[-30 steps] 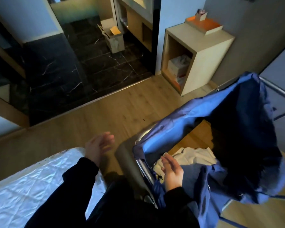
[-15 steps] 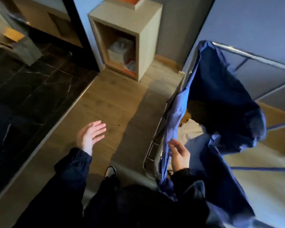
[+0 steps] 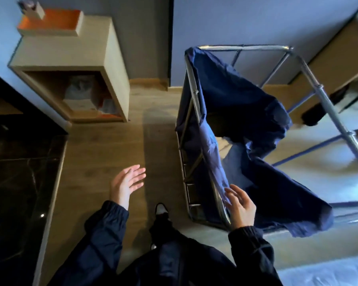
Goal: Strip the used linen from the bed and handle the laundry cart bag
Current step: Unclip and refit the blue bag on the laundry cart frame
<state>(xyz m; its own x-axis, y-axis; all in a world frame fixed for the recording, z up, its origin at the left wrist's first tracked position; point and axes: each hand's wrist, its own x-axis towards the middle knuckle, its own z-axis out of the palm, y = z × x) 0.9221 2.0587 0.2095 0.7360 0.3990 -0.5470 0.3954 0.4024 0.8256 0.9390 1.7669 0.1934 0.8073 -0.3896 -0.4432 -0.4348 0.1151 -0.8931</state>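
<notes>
Since half a second ago, the view is swung rightward, so the laundry cart frame (image 3: pixel 244 47) is seen whole, right of the person's feet. Its blue laundry bag (image 3: pixel 236 96) is hung from the left rail only and is slumped inward; pale linen (image 3: pixel 222 143) is seen at its bottom. Bare wooden floor (image 3: pixel 103 153) is left between cart and cabinet (image 3: pixel 70 50). The right grip (image 3: pixel 241 205) is spread, fingertips at the bag's near edge, nothing clasped. The left grip (image 3: pixel 125 183) is held open over the floor.
</notes>
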